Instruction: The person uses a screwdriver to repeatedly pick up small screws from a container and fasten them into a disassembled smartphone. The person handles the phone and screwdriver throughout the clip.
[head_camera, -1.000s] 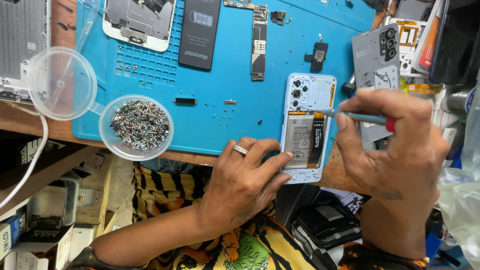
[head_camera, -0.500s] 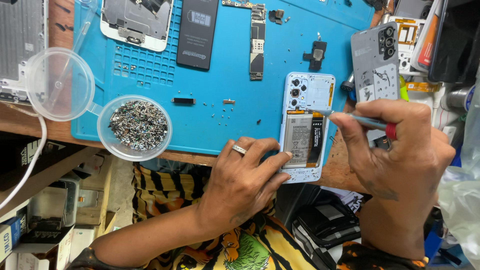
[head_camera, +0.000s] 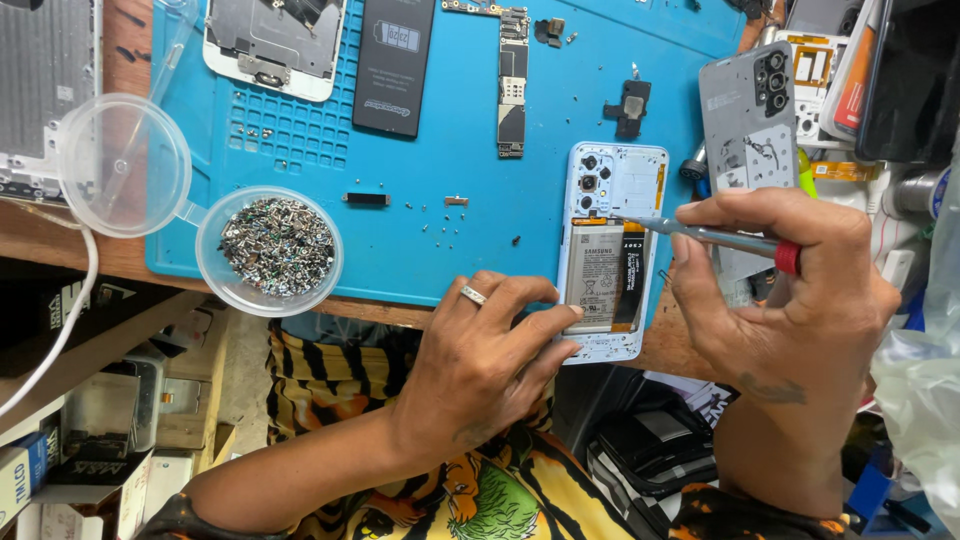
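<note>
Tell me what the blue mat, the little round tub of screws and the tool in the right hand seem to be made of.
Blue mat: probably silicone or soft rubber, matte, with moulded ridges and small pockets.
Round tub: clear, thin plastic, since the bench shows through its rim; the screws inside glint like bare metal.
Tool in the right hand: a grey, slightly shiny shaft, likely metal, with a red band that looks plastic.

We see bright, even light with soft shadows on the blue mat (head_camera: 480, 250), and most of the view is sharp. Toward three o'clock a pale plastic bag (head_camera: 925, 400) blurs, and the edges bend slightly.
</note>
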